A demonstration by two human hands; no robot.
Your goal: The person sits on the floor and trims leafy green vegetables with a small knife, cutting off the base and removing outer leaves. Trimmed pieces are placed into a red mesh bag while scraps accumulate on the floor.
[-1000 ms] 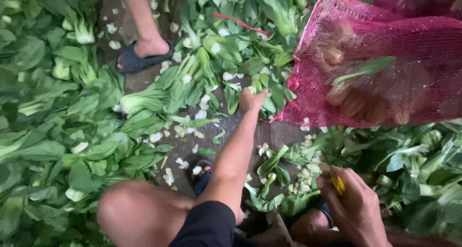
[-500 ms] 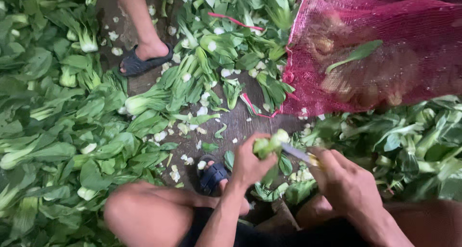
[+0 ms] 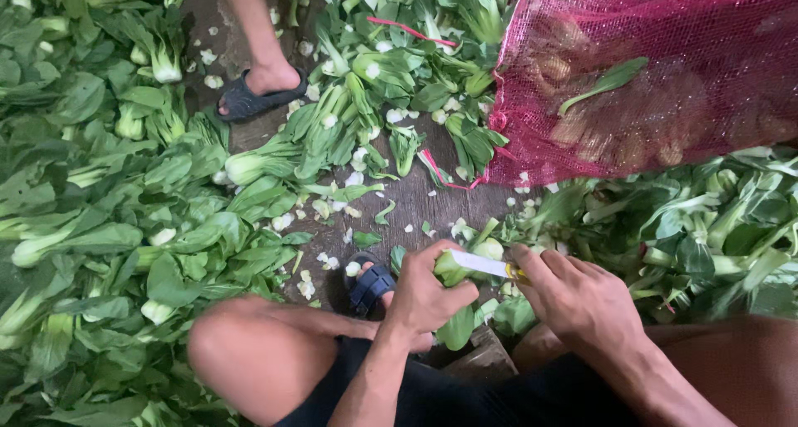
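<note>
My left hand (image 3: 422,292) grips a small head of bok choy (image 3: 455,271) by its pale stem end, low in the middle of the view. My right hand (image 3: 579,298) holds a knife (image 3: 490,266) with a yellow handle. Its blade lies across the base of that bok choy. Green leaves hang below my left hand. Both hands work above my knees, just over the dark ground.
Heaps of bok choy (image 3: 108,202) cover the ground left, top and right. A red mesh sack (image 3: 657,78) of lumpy produce lies top right. Another person's foot in a black sandal (image 3: 253,98) stands top left. White stem cuttings (image 3: 332,207) litter the bare dark floor.
My left hand reached out to the pile, came back with a bok choy, and now holds it near my knees. The knife in my right hand has met its base.
</note>
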